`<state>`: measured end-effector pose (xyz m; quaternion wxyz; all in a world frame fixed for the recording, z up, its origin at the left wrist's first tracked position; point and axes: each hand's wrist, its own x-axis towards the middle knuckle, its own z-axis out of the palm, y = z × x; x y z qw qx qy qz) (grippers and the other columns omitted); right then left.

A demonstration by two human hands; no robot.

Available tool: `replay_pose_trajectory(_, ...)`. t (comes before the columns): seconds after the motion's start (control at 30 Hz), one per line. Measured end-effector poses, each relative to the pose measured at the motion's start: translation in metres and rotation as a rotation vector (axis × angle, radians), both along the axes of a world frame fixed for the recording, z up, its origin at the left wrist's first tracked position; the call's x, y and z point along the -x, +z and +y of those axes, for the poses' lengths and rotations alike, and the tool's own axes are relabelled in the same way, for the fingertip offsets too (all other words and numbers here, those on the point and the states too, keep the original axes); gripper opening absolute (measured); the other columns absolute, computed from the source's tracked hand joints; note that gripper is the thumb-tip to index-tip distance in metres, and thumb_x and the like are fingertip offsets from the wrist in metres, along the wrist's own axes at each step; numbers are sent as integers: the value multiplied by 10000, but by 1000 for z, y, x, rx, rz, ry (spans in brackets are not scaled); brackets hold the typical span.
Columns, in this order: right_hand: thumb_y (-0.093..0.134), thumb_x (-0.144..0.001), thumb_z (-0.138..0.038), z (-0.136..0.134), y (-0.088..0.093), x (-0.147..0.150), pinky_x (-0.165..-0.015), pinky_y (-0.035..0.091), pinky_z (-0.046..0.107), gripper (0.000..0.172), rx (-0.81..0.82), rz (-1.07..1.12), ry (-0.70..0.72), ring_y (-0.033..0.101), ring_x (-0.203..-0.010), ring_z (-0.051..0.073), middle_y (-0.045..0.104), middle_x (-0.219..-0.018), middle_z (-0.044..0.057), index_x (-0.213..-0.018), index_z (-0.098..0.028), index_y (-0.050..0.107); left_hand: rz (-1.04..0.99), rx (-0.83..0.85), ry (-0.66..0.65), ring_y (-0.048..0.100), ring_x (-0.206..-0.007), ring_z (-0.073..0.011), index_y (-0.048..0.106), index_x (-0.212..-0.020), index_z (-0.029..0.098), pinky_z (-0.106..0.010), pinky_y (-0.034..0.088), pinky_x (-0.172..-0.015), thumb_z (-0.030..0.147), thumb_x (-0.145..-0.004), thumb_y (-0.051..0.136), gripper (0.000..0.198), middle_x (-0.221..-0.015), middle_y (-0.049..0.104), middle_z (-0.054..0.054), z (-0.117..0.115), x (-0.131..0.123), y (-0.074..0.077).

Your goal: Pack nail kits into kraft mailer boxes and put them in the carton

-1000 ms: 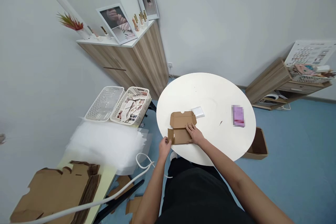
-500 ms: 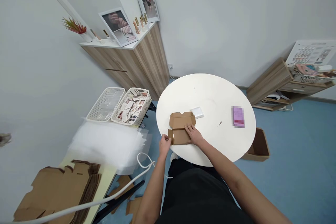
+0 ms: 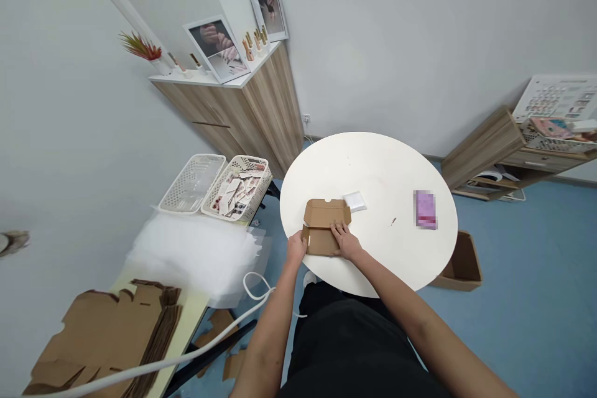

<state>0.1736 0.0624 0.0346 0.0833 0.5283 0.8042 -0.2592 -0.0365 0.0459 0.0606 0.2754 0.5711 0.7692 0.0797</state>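
Note:
A small brown cardboard box (image 3: 323, 241) lies at the near left part of the round white table (image 3: 396, 168), its lid (image 3: 324, 216) folded back flat on the far side. My left hand (image 3: 296, 247) is closed on the box's left side wall, which stands up; its fingertips are partly hidden. At the right end of the box, my right hand (image 3: 346, 240) grips the edge, fingers reaching over the wall and thumb nearer me. Just beyond the box's right far corner lies a flat white packet (image 3: 355, 201).
A blurred purple packet (image 3: 425, 209) lies on the table's right. To the left stand two white baskets (image 3: 192, 183), one with printed cards, white sheets (image 3: 196, 249) and stacked flat cardboard (image 3: 102, 336). A white cable (image 3: 209, 342) crosses there. An open carton (image 3: 461, 264) sits on the floor.
The left end flap of the box has been folded up, and my left hand has moved up and inward against it. My right hand stays at the box's right end.

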Motion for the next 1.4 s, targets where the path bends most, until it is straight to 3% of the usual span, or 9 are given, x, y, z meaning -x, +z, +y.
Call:
replay_pose_trajectory(0.23,737,-694,-484,2,4,1,-1147,292,425,1117,33,11,-30,41,-1486,316,80,-1625,104,-1552,-196,82,17,-25,-104,653,-916,-219,647,-1006,177,-276,405,-756,122,-885,470,221,-925,711,-88,-7,-10,-1)
replay_pose_trajectory(0.5,758,-674,-474,3,7,2,-1167,263,428,1121,0,-9,-15,51,-1486,315,123,-1617,120,-1547,-166,126,-3,-23,-157,652,-885,-207,653,-1003,197,-268,409,-743,143,-892,484,209,-904,712,-63,-8,-8,-2)
replay_pose_trajectory(0.93,755,-679,-483,-1,7,-2,-1165,270,435,1091,-29,14,-14,78,-1484,317,160,-1610,117,-1542,-173,163,8,15,8,661,-873,-205,661,-975,180,-250,433,-697,97,-863,452,251,-938,725,-77,0,11,-7)
replay_pose_trajectory(1.17,728,-709,-480,-3,5,-1,-1172,246,458,1040,-35,15,-1,123,-1475,337,194,-1602,119,-1538,-169,181,20,0,-77,657,-909,-228,644,-1058,185,-280,426,-744,119,-887,448,268,-943,715,-89,0,-7,-4)
replay_pose_trajectory(1.4,729,-687,-509,1,0,1,-1186,201,472,1094,-21,14,2,60,-1482,340,161,-1608,136,-1542,-149,149,28,6,-163,666,-918,-236,627,-1094,181,-296,430,-777,161,-914,470,239,-963,713,-98,-2,-13,-2)
